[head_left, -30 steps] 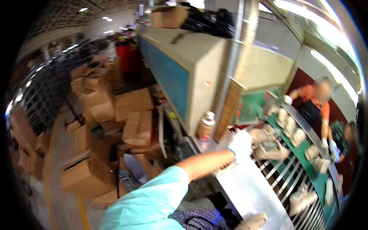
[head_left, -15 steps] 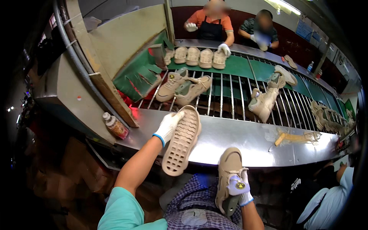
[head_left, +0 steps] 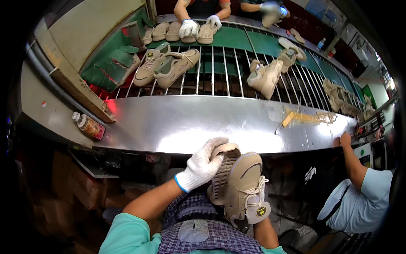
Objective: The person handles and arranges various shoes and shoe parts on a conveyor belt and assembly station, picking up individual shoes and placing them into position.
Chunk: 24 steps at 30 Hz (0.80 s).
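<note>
Over my lap, I hold a beige sole (head_left: 224, 173) and a beige shoe upper (head_left: 244, 182) side by side, the sole's cupped inner face turned toward the upper's underside. My white-gloved left hand (head_left: 203, 164) grips the sole at its toe end, fingers curled over the rim. On the right, the upper stands toe up, with cream laces and a round tag near its collar. My right forearm (head_left: 265, 235) rises behind it; the upper hides most of that hand, which carries it from the heel end.
Ahead is a metal ledge (head_left: 169, 122) with a taped yellow handle (head_left: 288, 119). Behind it, a roller conveyor carries a pair of shoes (head_left: 165, 65) and more shoes (head_left: 270, 76). A bottle (head_left: 89, 126) stands left. Across, a co-worker's gloved hands (head_left: 189, 29) touch soles; another person (head_left: 359, 199) is at right.
The sole has come down and right from over the ledge, its inner face now turned to the upper. My view has tilted downward. Across the conveyor, the co-worker's both hands now reach the soles.
</note>
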{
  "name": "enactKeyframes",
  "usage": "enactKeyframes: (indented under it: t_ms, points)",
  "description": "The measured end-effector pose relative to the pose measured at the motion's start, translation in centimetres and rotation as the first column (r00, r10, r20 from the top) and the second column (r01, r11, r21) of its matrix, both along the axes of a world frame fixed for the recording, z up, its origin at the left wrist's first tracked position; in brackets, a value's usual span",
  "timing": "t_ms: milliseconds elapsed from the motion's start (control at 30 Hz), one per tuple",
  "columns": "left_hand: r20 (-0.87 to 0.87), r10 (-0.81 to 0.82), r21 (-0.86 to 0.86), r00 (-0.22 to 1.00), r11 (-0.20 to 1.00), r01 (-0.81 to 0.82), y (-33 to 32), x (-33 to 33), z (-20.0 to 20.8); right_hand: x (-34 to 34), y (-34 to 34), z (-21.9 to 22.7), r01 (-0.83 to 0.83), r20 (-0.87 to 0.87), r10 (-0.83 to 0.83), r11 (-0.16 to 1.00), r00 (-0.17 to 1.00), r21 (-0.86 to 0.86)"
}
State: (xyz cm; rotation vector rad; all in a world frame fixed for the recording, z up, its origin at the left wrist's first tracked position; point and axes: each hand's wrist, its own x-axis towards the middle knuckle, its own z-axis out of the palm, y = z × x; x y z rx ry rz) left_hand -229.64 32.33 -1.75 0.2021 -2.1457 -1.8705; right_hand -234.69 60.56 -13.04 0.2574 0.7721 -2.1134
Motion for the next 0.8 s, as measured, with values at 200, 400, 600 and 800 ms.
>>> enactKeyframes:
  t_ms: [200, 400, 600, 800]
  points:
    - [-0.058, -0.308, -0.160, 0.950, 0.942, 0.296, -2.0, -0.7, 1.2, 3.4, -1.7, -0.1, -0.092, 0.115, 0.085, 0.994, 0.990, 0.054]
    - [0.064, -0.376, -0.262, 0.924, 0.887, 0.379, -2.6, 0.6, 3.4, 4.2, -3.1, 0.0, -0.190, 0.176, 0.168, 0.975, 0.970, 0.117]
    - [0.050, -0.340, -0.116, 0.939, 0.932, 0.344, -2.7, 1.2, 3.1, 3.5, -3.1, 1.5, -0.263, 0.127, 0.247, 0.955, 0.961, 0.134]
    - [0.115, -0.341, -0.158, 0.933, 0.921, 0.356, -3.2, 0.9, 3.8, 3.3, -4.0, 0.3, -0.220, 0.151, 0.220, 0.975, 0.964, -0.013]
